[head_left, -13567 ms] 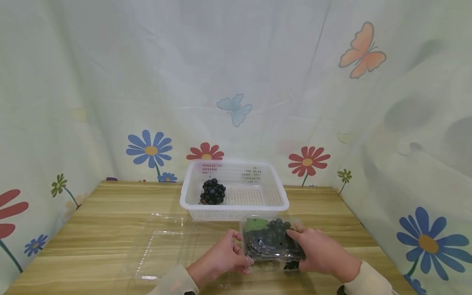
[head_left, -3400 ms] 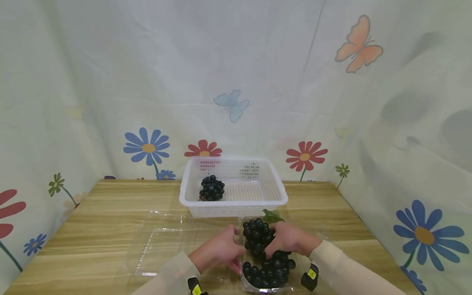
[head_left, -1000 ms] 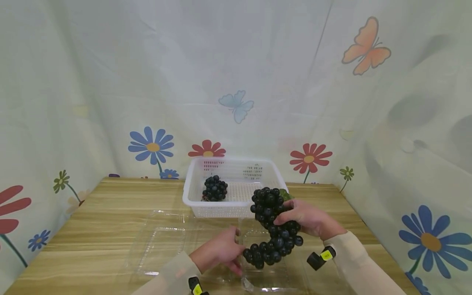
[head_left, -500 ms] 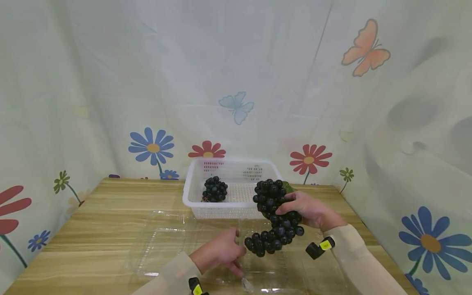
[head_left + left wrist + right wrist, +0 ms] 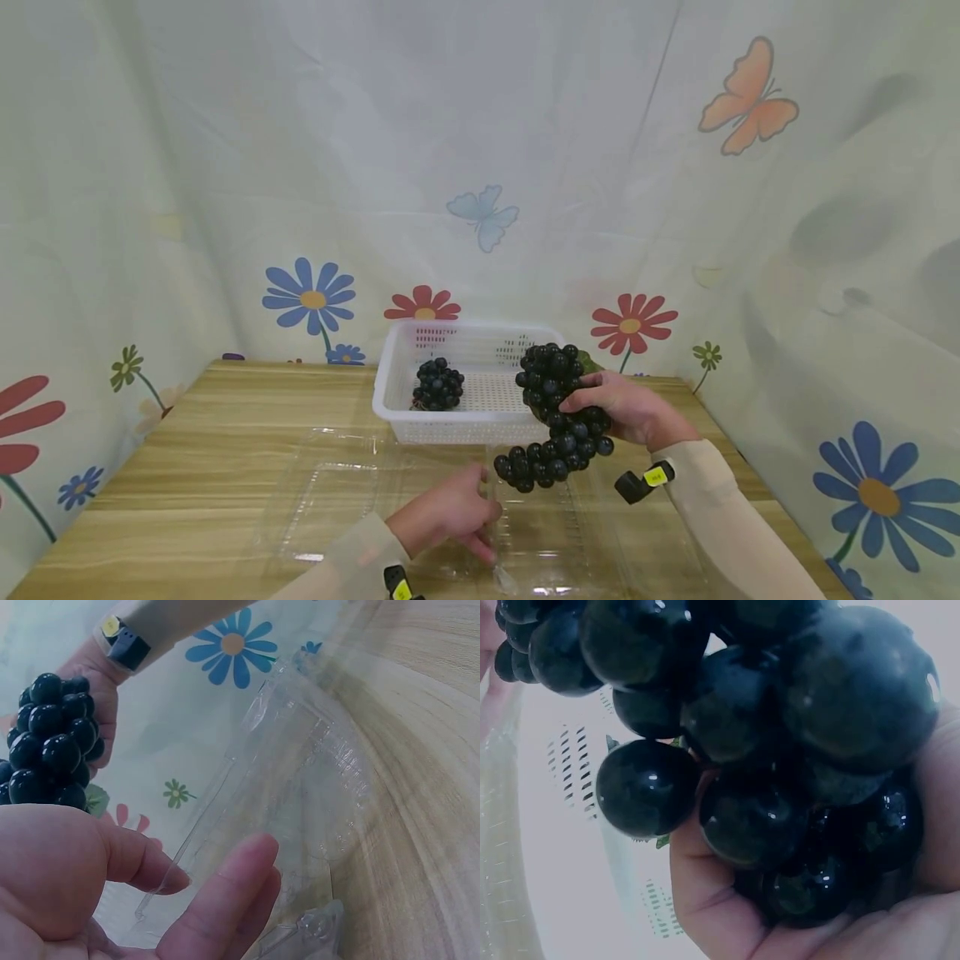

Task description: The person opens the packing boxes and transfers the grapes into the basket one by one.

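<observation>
My right hand (image 5: 633, 408) grips a long, curved bunch of dark grapes (image 5: 566, 442), with a green leaf (image 5: 588, 363) behind it. The bunch hangs in the air above a clear plastic box (image 5: 540, 546) and close to the front right of a white basket (image 5: 465, 431). In the right wrist view, fingers curl round the grapes (image 5: 742, 712). My left hand (image 5: 450, 510) is at the left edge of the clear box. Seen from the left wrist, its thumb and fingers are fairly straight and apart beside the box rim (image 5: 225, 780). A smaller grape bunch (image 5: 438, 385) lies in the basket.
A second clear plastic box (image 5: 330, 508) lies on the wooden table (image 5: 172, 492) to the left. A small crumpled clear piece (image 5: 504, 579) is near my left fingertips. A flower-printed curtain (image 5: 360, 167) closes off the back and sides.
My right hand has lifted the long grape bunch out of the clear box and moved it up and forward towards the basket. My left hand has stayed almost still beside the box.
</observation>
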Demonstrator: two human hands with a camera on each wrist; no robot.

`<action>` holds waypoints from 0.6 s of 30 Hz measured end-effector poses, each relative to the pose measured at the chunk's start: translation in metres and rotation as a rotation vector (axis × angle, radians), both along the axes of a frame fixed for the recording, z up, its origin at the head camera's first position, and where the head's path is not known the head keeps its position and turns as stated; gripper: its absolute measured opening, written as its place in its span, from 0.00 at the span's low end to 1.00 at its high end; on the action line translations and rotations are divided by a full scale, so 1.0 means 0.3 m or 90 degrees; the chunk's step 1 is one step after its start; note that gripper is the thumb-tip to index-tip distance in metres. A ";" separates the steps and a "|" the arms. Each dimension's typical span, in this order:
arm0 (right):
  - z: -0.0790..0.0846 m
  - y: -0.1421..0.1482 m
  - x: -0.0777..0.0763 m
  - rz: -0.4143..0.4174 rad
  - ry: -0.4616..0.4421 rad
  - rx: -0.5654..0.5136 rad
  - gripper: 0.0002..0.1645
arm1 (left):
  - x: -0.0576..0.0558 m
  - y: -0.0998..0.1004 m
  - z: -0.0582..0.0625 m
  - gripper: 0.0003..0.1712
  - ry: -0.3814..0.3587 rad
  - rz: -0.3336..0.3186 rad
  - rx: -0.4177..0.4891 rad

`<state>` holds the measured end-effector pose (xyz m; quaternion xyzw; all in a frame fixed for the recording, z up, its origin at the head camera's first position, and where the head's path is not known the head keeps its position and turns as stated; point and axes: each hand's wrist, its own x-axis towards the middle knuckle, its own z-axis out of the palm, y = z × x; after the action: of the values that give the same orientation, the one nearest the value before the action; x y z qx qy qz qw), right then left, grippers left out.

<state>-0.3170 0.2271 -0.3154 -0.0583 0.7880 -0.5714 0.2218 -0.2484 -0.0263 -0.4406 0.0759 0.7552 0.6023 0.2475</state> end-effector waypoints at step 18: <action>0.034 -0.027 -0.070 -0.021 -0.005 -0.055 0.30 | -0.002 0.004 -0.009 0.37 0.005 0.014 0.001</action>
<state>-0.3379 0.2189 -0.3050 -0.0526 0.7626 -0.6086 0.2129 -0.2489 -0.0252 -0.4434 0.0700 0.7564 0.6053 0.2378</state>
